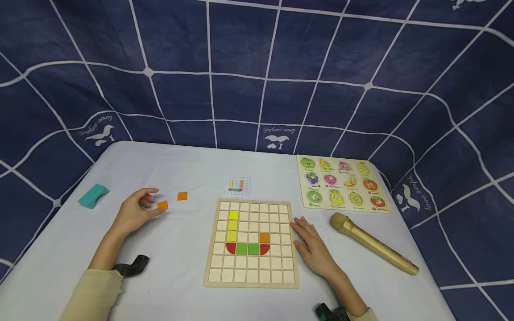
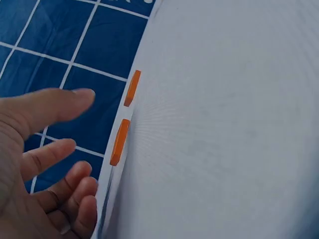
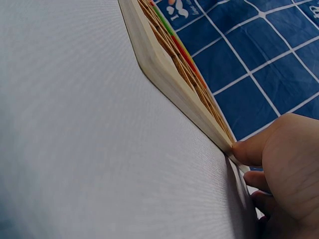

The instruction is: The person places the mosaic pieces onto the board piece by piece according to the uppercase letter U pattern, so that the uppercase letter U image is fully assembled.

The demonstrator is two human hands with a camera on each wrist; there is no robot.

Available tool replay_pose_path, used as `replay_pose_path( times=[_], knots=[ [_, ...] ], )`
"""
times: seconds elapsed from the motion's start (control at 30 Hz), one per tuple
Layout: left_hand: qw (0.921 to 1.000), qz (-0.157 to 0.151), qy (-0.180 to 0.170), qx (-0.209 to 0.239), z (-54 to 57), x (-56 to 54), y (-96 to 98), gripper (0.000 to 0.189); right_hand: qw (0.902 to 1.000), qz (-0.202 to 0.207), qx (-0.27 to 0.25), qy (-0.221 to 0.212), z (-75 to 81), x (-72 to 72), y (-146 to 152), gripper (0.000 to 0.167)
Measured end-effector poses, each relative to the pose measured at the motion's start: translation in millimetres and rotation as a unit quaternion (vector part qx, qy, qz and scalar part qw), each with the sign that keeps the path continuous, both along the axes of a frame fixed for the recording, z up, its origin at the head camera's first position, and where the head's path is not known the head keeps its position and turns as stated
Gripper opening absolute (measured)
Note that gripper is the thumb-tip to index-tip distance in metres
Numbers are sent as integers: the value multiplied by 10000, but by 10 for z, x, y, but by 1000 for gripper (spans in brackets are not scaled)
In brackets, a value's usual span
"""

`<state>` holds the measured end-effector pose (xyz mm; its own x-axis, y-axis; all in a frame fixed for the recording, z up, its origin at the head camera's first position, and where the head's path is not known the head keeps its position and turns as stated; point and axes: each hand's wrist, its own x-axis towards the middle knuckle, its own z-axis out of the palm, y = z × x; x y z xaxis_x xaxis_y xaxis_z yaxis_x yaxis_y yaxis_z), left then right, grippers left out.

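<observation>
My left hand is over the left part of the table, thumb and fingers parted beside an orange square tile. In the left wrist view the thumb and fingertips stand apart from that tile. A second orange tile lies just to its right. My right hand rests along the right edge of the wooden grid board, its thumb touching the rim in the right wrist view. On the board, yellow tiles, red rounded pieces, green tiles and one orange tile form a U-like shape.
Behind the board lies a small pattern card with a coloured U on a grid. A fruit picture board is at the back right, a gold microphone right of my right hand. A teal arch block sits far left.
</observation>
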<state>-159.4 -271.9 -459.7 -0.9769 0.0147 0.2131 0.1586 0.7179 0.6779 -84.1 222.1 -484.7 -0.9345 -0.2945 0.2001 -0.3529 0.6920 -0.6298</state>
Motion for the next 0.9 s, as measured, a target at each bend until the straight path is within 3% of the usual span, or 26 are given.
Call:
replay_pose_path(
  times=[0.4,0.63,0.9],
  knots=[
    [9996,113,-227,-143,-153,-19,-50,52,10000,-14,-20,-18,-6,8,-6,47],
    [9996,106,10,-279,-213,-30,-57,44,10000,-32,-29,-28,7,8,-4,46],
    [9992,181,-44,-357,-259,-25,-61,35,9999,58,-37,96,3,3,0,45]
  ],
)
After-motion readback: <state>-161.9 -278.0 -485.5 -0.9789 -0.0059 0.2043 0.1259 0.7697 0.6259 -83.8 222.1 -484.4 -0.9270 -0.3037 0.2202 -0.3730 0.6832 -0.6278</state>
